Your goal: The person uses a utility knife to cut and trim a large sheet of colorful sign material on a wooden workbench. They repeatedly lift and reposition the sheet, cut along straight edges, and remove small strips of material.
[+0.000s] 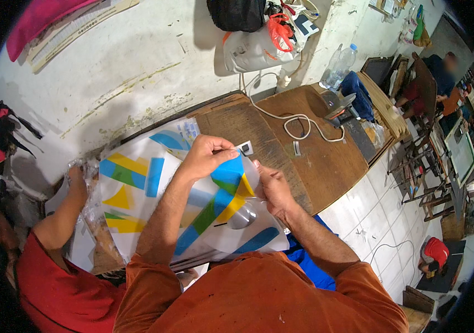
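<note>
A large white printed sheet with blue, green and yellow shapes lies over the table in front of me. Its far right corner is lifted, and my left hand pinches it between thumb and fingers by a blue patch. Close by on the right, my right hand has its thumb and fingers closed on the edge of a translucent film that shows beside the sheet's raised corner. The sheet curls up between the two hands. Where the film and the sheet join is hard to make out.
At left, a co-worker in a red shirt reaches over crumpled clear plastic. A white cable lies on the brown wooden board. Clear bottles stand beyond it. Bags hang on the wall. Other people are farther right.
</note>
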